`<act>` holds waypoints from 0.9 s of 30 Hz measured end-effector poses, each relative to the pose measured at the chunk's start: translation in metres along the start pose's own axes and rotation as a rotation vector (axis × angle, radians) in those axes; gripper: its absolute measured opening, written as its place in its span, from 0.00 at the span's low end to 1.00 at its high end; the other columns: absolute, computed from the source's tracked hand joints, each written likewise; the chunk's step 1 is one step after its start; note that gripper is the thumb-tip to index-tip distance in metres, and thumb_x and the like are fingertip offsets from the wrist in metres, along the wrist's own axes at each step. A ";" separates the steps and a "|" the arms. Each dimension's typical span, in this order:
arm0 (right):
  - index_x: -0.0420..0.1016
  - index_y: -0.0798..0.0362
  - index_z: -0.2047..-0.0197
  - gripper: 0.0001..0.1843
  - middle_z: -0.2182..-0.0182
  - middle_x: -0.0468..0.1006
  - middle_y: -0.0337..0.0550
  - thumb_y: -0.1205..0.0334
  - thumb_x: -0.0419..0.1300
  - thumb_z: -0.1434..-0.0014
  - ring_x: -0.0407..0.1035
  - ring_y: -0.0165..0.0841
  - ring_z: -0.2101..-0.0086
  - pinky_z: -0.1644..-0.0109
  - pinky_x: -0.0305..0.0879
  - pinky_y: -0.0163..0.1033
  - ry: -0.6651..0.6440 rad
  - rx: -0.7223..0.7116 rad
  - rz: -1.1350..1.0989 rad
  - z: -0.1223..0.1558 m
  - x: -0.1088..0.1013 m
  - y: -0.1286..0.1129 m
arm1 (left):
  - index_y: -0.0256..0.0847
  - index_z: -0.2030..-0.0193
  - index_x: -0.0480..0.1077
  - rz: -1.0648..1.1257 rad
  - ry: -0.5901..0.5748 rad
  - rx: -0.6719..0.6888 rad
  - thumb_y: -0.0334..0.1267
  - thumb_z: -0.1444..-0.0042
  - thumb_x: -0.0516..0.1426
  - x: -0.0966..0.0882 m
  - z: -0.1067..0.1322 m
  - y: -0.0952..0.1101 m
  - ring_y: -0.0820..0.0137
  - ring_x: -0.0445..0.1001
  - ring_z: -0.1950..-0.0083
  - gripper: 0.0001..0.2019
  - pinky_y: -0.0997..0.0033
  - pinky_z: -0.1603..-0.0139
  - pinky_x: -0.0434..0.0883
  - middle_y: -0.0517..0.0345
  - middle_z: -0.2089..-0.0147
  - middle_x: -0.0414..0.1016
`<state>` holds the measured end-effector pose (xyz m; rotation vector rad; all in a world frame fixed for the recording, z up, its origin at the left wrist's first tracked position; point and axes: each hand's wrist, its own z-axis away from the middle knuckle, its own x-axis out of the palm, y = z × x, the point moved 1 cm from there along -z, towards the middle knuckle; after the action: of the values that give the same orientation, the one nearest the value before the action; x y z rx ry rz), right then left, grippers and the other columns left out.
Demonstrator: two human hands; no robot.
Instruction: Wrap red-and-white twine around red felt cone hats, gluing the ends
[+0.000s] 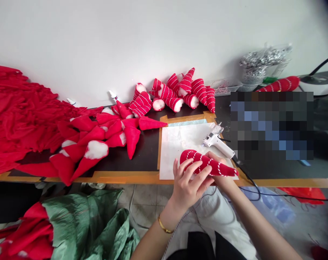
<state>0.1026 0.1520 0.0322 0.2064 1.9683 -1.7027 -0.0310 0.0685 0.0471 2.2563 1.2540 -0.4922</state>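
Observation:
A red felt cone (207, 163) wound with white cord lies across both my hands, its tip pointing right. My left hand (189, 182), with a gold bangle (164, 224) on the wrist, is wrapped over the cone's wide end. My right hand (220, 173) supports it from below and behind, partly hidden by the cone. Just above them, a white hot glue gun (216, 141) lies on a white paper sheet (177, 144). A thin cord trails from my hands down across my lap.
Several stuffed red cones with white cord (177, 92) stand at the back of the dark table (147, 151); plain red cones with white stuffing (99, 137) and a red fabric pile (23, 112) lie left. Green-wrapped red fabric (80, 224) sits on the floor. A pixelated patch hides the right.

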 end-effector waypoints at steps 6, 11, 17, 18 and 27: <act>0.65 0.44 0.75 0.07 0.81 0.77 0.40 0.55 0.59 0.51 0.72 0.42 0.78 0.73 0.62 0.43 0.006 0.002 -0.008 -0.002 0.000 0.003 | 0.48 0.45 0.76 0.010 0.006 0.004 0.43 0.38 0.62 0.002 0.006 0.005 0.55 0.67 0.33 0.15 0.42 0.24 0.43 0.55 0.46 0.79; 0.67 0.45 0.75 0.06 0.80 0.79 0.40 0.57 0.59 0.49 0.72 0.40 0.77 0.72 0.64 0.42 0.021 -0.002 -0.020 -0.001 -0.001 0.003 | 0.46 0.44 0.74 0.040 -0.040 0.007 0.41 0.39 0.62 0.000 0.009 0.007 0.57 0.70 0.36 0.17 0.44 0.23 0.43 0.53 0.45 0.78; 0.72 0.49 0.70 0.10 0.80 0.77 0.39 0.52 0.60 0.44 0.70 0.36 0.77 0.73 0.63 0.38 0.018 -0.010 -0.052 -0.001 0.005 0.006 | 0.46 0.28 0.54 0.360 0.070 -0.374 0.36 0.33 0.53 -0.002 0.021 0.004 0.53 0.51 0.23 0.27 0.44 0.28 0.58 0.42 0.25 0.51; 0.72 0.50 0.70 0.13 0.81 0.75 0.39 0.50 0.60 0.43 0.69 0.35 0.78 0.73 0.62 0.37 0.027 -0.006 -0.050 -0.001 0.006 0.007 | 0.48 0.28 0.51 0.452 0.123 -0.536 0.36 0.31 0.50 -0.002 0.022 0.001 0.56 0.51 0.23 0.26 0.47 0.28 0.59 0.43 0.23 0.48; 0.74 0.51 0.70 0.17 0.80 0.75 0.40 0.46 0.62 0.41 0.66 0.34 0.79 0.73 0.60 0.38 0.029 -0.016 -0.098 -0.003 0.008 0.009 | 0.42 0.51 0.70 1.073 -0.015 -1.142 0.55 0.36 0.57 0.005 0.010 -0.056 0.60 0.72 0.36 0.18 0.60 0.37 0.70 0.47 0.38 0.73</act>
<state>0.0986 0.1548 0.0208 0.1321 2.0425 -1.7536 -0.0769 0.0911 0.0225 1.5148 0.0383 0.5042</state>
